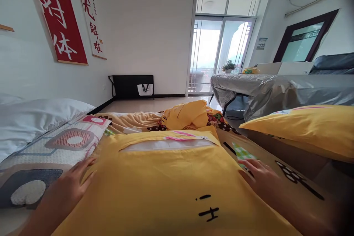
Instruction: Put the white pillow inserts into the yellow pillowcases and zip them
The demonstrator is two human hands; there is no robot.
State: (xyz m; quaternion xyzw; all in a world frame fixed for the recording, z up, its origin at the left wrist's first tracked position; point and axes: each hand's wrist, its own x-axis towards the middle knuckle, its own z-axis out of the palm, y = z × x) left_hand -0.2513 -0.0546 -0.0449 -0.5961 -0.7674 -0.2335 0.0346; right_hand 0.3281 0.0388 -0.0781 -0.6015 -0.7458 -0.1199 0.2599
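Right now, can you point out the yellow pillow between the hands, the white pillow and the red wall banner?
yellow pillow [166, 177], head view, middle of its top face.
white pillow [33, 118], head view, its upper surface at far left.
red wall banner [59, 18], head view, middle of the red cloth.

Daylight enters through the balcony door [218, 55], overexposed to white; soft, shadowless interior; wide-angle bending at edges; dark vignette in right corners; hands slightly blurred
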